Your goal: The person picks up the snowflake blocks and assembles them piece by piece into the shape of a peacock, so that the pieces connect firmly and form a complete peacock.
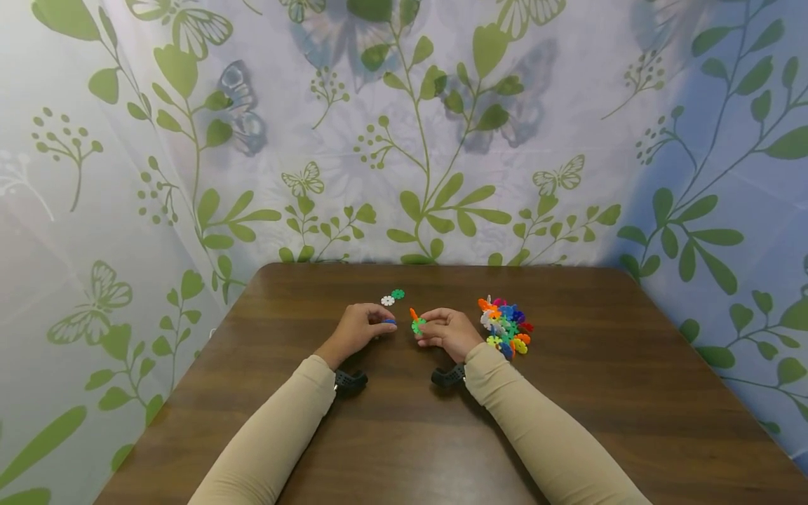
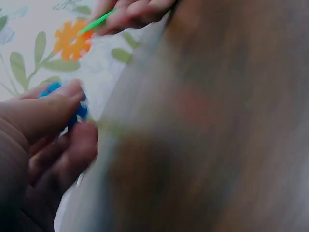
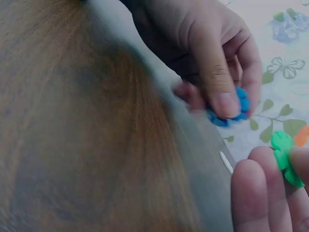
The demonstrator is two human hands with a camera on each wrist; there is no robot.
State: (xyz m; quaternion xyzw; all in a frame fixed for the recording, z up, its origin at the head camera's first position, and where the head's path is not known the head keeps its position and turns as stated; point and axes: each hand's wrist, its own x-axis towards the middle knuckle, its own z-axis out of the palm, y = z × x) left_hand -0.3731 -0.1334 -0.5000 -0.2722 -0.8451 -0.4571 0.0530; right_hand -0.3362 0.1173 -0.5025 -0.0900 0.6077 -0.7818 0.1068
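My left hand (image 1: 360,327) pinches a blue flower-shaped disc (image 3: 243,102) between thumb and fingers, with much of the disc covered by the thumb. In my right hand (image 1: 449,330) a light green flower-shaped disc (image 3: 281,154) is pinched, and an orange disc (image 2: 72,40) is joined to it, standing crosswise at its edge. Both hands are over the middle of the table, a short gap apart. Just beyond the left hand lie a white disc (image 1: 388,300) and a darker green disc (image 1: 398,294), edge to edge.
A heap of many-coloured flower-shaped discs (image 1: 505,326) sits right of the right hand. The brown wooden table (image 1: 391,435) ends at a leaf-and-butterfly patterned curtain (image 1: 404,140) behind. Each wrist wears a black strap (image 1: 351,382).
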